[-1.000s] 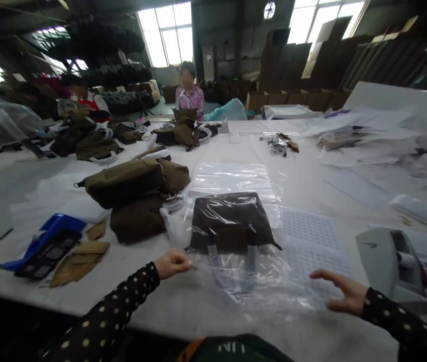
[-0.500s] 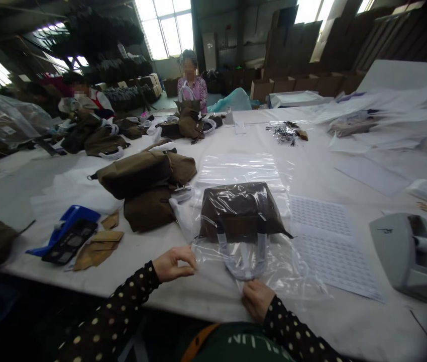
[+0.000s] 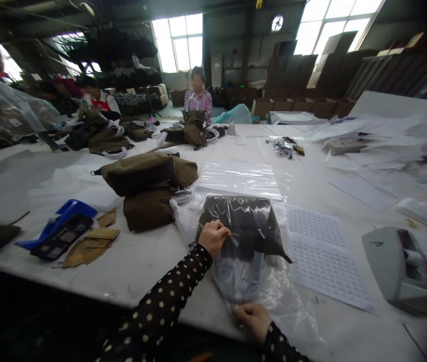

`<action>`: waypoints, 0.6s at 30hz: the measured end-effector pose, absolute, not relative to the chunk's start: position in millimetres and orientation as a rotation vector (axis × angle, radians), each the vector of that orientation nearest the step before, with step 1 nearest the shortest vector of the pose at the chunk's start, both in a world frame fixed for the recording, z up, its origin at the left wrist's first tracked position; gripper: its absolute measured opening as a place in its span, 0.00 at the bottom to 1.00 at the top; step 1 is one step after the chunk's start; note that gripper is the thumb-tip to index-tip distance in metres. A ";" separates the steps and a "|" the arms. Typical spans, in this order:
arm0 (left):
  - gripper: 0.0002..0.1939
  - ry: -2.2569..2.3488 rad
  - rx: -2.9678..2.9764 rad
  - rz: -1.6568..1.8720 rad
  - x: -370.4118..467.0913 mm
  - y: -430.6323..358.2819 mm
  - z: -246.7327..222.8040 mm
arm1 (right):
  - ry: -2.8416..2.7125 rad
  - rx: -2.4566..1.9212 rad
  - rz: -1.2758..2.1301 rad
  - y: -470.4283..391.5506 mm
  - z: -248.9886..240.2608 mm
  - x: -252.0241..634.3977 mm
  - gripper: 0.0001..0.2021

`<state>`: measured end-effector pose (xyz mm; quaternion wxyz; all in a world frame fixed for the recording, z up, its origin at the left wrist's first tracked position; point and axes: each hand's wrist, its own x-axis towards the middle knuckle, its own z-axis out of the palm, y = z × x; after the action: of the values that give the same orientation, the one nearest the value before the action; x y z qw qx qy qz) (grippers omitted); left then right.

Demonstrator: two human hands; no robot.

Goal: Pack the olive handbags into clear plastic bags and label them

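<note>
White table (image 3: 138,266) fills most of the head view, under tall windows (image 3: 178,42), and a person (image 3: 198,100) is at the far side. Near its front edge lies a dark bag (image 3: 245,213) inside a clear sleeve (image 3: 285,286), with its wrapped handles (image 3: 256,269) pointing toward the wearer. The left hand (image 3: 214,239) is on the film over the bag's left part, its fingers drawn narrow; whether they grip a fold, I cannot tell. The right hand (image 3: 253,319) pinches the near edge of the sleeve between thumb and fingers. Brown bags (image 3: 147,206) are stacked to the left, and a printed sheet (image 3: 330,261) lies at the right, just beside the sleeve. From here, I judge that the thin film could stretch or tear, if the right hand pulls strongly while the left presses. The soft handles could also bend and catch the film, making wrinkles.
</note>
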<state>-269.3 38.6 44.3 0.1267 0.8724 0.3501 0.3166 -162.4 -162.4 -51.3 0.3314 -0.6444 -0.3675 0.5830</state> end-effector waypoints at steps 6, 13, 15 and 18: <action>0.15 1.310 2.556 0.998 -246.9 20.9 19.2 | -0.839 -1.766 1.558 -163.1 -56.5 -165.2 0.21; 0.20 1.533 2.548 0.997 -231.0 -37.8 -8.6 | -0.957 -1.695 1.507 -168.9 -63.9 -168.4 0.19; 0.23 1.571 2.606 0.940 -228.0 -46.4 -18.0 | -0.987 -1.632 1.568 -179.1 -61.1 -166.9 0.22; 0.24 1.580 2.659 0.867 -228.4 -48.4 -26.1 | -1.203 -1.553 1.457 -197.5 -46.0 -139.3 0.25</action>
<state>-228.4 -48.4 -26.1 -0.0355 0.8273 0.4915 0.2698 -139.3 -197.5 -46.0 0.3408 -0.5969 -0.4625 0.5600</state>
